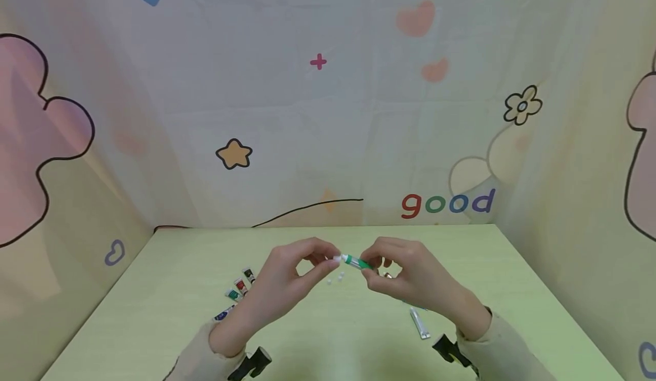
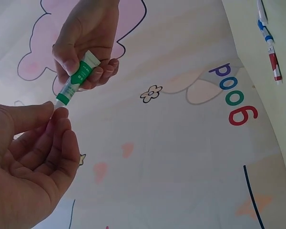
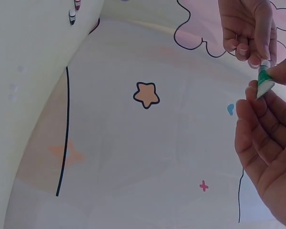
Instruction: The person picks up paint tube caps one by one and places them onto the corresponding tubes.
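A small green-and-white paint tube [image 1: 356, 262] is held between the thumb and fingers of my right hand [image 1: 410, 270], its nozzle towards the left. My left hand [image 1: 294, 273] pinches a small white cap [image 1: 336, 258] right at that nozzle. Both hands are raised over the table in front of me. From the left wrist, the tube [image 2: 78, 78] shows its green label and flat crimped end, while the left fingertips hide the cap. In the right wrist view, the left thumb and fingers meet at the tube's tip, and the right hand [image 3: 271, 138] grips its body.
Several small white caps [image 1: 340, 277] lie on the pale table [image 1: 328, 347] beneath the hands. Left of them is a row of tubes, including a black one [image 1: 249, 275] and a red one [image 1: 241, 286]. A silvery tube [image 1: 419, 323] lies at the right, with others partly hidden by the right hand.
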A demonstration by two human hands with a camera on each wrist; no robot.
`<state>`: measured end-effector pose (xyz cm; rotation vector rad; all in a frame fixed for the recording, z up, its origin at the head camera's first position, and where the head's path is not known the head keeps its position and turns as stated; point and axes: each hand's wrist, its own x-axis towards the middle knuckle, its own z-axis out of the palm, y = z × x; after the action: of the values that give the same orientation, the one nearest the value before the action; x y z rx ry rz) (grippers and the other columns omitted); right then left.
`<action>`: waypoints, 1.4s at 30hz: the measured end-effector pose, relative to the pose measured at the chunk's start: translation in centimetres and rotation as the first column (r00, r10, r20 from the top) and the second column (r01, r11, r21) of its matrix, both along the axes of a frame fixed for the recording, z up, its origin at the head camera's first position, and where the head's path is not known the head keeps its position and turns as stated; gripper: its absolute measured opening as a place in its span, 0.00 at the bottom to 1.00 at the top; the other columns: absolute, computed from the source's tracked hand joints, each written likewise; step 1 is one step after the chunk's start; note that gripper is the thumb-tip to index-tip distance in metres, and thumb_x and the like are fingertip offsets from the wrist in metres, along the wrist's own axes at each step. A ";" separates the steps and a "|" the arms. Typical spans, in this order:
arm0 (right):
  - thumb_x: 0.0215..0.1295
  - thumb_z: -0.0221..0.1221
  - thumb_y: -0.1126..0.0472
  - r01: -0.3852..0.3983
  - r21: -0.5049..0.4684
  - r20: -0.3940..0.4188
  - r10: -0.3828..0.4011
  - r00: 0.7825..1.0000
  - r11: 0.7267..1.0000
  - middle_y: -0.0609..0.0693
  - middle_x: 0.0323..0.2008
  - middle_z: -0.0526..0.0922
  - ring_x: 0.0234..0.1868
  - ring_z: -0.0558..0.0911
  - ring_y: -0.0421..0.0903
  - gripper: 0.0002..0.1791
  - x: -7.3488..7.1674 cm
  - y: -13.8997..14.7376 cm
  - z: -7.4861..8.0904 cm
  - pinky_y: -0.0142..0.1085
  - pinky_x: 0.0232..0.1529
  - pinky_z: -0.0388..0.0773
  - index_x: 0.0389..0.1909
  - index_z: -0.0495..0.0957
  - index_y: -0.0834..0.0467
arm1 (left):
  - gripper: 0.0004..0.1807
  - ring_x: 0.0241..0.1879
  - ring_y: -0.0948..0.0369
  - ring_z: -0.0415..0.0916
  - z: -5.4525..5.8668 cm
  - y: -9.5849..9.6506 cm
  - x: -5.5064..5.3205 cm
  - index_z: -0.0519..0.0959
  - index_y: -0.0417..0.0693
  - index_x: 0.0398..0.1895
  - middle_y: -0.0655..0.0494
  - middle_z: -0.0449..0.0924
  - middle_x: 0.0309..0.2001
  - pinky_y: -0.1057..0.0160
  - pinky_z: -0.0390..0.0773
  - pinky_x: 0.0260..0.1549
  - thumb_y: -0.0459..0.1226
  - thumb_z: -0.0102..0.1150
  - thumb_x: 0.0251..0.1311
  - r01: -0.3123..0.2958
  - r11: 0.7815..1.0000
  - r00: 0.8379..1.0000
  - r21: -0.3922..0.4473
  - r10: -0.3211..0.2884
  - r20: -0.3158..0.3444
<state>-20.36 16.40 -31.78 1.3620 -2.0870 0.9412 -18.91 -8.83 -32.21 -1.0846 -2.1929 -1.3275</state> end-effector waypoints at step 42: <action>0.64 0.62 0.62 0.008 0.002 -0.086 -0.008 0.996 1.000 0.39 0.30 0.79 0.29 0.77 0.37 0.02 0.0 -0.7 -1.2 0.21 0.29 0.72 0.36 0.82 0.53 | 0.06 0.33 0.67 0.79 -0.8 0.0 0.1 0.84 0.53 0.43 0.67 0.84 0.35 0.63 0.81 0.36 0.43 0.61 0.70 -0.024 0.999 0.996 -0.030 0.026 0.088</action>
<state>-20.35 15.75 -32.94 1.3703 -2.0290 0.8618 -18.83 -8.83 -32.98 -1.0235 -2.2888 -1.3615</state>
